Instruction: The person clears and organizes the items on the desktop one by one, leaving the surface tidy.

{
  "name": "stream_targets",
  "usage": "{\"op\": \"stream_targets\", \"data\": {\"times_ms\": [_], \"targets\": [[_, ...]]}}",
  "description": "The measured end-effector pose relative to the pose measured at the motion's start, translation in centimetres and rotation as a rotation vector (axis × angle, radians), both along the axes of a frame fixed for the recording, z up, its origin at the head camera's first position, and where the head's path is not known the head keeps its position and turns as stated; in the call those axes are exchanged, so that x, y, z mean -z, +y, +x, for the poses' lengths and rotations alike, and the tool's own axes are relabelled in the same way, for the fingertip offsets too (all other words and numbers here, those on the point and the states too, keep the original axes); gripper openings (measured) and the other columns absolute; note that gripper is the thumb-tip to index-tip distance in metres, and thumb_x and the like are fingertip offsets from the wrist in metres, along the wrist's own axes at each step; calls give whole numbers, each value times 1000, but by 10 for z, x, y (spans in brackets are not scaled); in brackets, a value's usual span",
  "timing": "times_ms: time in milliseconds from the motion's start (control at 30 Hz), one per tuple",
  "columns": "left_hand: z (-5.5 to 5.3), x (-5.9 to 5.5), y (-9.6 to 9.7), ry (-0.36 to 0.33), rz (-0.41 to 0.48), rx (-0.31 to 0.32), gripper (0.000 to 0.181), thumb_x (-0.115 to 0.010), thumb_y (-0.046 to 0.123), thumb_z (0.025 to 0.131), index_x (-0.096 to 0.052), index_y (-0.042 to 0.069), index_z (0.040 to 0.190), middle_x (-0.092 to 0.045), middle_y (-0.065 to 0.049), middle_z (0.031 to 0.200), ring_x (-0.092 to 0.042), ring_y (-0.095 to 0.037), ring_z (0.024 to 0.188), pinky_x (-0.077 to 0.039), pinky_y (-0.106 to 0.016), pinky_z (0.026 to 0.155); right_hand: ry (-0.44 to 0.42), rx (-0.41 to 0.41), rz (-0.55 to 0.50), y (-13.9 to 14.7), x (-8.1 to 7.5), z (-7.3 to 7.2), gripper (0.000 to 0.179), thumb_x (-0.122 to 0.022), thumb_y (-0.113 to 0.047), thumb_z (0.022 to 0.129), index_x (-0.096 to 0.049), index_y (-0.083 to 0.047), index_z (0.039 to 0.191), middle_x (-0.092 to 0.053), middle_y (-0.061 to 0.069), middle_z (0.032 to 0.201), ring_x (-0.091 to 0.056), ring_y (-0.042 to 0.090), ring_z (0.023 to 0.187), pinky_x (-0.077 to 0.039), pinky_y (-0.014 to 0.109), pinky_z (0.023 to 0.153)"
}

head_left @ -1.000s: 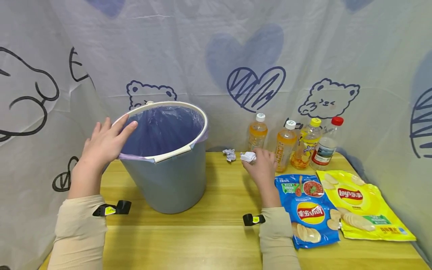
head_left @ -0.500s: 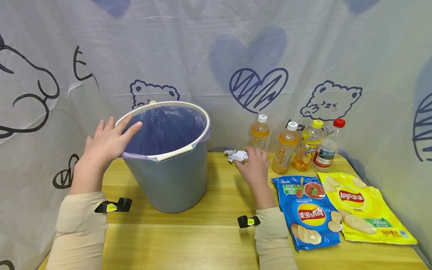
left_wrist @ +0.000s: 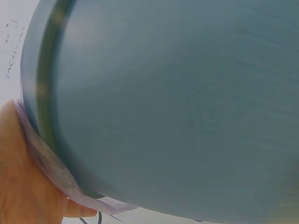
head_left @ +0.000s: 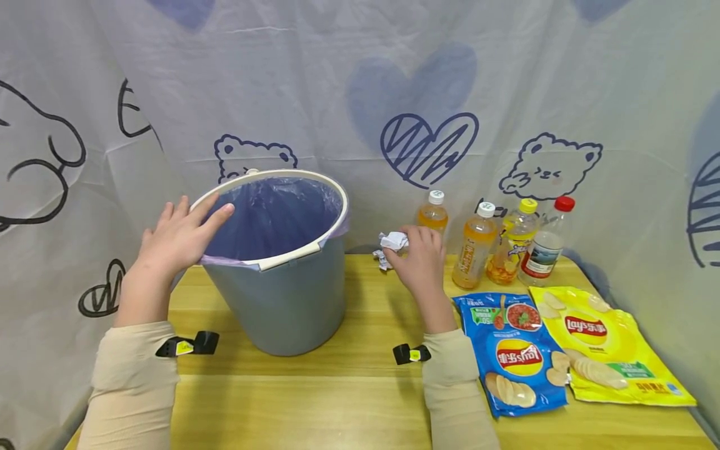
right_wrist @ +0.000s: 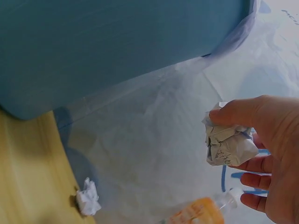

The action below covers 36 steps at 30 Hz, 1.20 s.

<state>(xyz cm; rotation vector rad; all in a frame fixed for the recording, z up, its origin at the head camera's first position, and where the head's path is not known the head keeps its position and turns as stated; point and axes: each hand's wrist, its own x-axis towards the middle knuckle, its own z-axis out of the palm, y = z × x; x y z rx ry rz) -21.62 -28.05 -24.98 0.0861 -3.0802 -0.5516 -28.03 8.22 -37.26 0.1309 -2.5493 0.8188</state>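
There it was, a crumpled paper ball, pinched in my right hand between thumb and forefinger, the grip narrow, the ball held up off the table just right of the bin! My lower fingers curved loosely beside it. Down on the wood, also right of the bin, sat a second paper ball, apart from my grip. Across on the bin's left rim rested my left hand, fingers straight, thumb out over the bin's mouth. And what stood in the way? The bin's right wall and pale rim, between my pinch and the purple bag lining it! Farther right of the bin, four bottles: a white-capped orange one, partly behind my right hand, another white-capped one, a yellow-capped one, and a red-capped one farthest from the bin. Well right of the bin, on my side, lay a blue chip packet, with a yellow chip packet beyond it. Behind the bin hung a printed cloth.
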Motion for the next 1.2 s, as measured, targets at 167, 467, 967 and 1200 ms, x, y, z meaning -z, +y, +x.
{"op": "stream_targets", "data": {"times_ms": [167, 467, 967, 1200], "targets": [[0, -1, 0, -2, -1, -1, 87, -8, 81, 88, 3, 29, 157, 17, -30, 157, 19, -53, 143, 6, -82, 102, 32, -17, 13, -3, -13, 0, 47, -72, -38, 86, -60, -10, 122, -59, 11, 128, -41, 33, 125, -32, 50, 110], [-1, 0, -1, -5, -6, 4, 87, -6, 79, 89, 2, 27, 157, 16, -31, 157, 17, -54, 144, 3, -83, 102, 103, -37, 14, -11, -33, 1, 46, -72, -39, 85, -60, -11, 121, -59, 11, 126, -43, 33, 125, -35, 52, 106], [-1, 2, -1, 8, 5, -2, 87, -6, 78, 90, 0, 25, 158, 14, -32, 157, 16, -54, 144, 1, -83, 102, 248, -83, 33, -23, -71, -1, 46, -74, -37, 85, -62, -11, 120, -61, 10, 123, -45, 31, 120, -37, 47, 104], [0, 1, 0, 13, 11, -3, 86, -6, 78, 90, 1, 25, 158, 14, -31, 157, 16, -54, 144, 1, -83, 102, 311, -101, 19, -31, -87, -1, 45, -75, -37, 84, -62, -11, 119, -61, 10, 123, -46, 31, 123, -37, 49, 105]]}}
